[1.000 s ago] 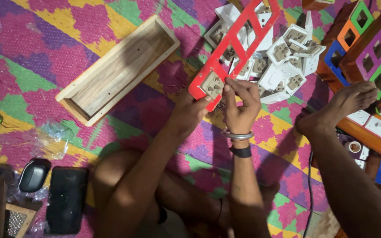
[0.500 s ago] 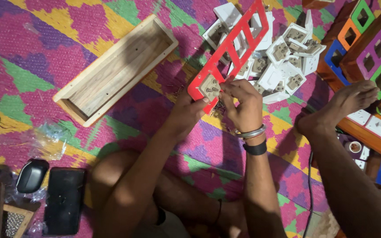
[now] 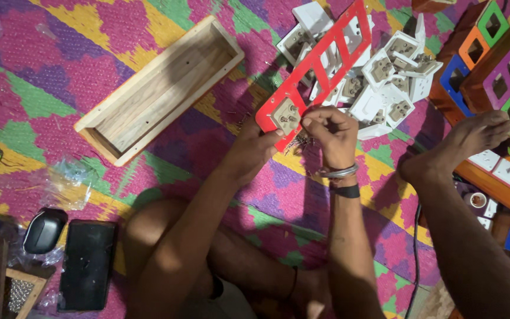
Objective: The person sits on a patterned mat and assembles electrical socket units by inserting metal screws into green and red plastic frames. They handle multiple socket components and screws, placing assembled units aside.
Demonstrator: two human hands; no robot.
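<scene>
The left hand grips the lower end of a red frame plate, while the right hand pinches closed at a beige socket insert seated in its lowest opening. The plate is held in the air by one end only, so it could twist and pop the insert loose. Just beyond the hands, a pile of white socket modules could swallow any dropped piece. A wooden box lies left of the hands on the patterned mat.

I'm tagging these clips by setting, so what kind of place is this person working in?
Probably a home or small floor workshop for assembling electrical switchboards. The person sits on a woven patterned mat, both hands on a red switch plate, beside a pile of white sockets, an empty wooden box and coloured finished boards.
</scene>
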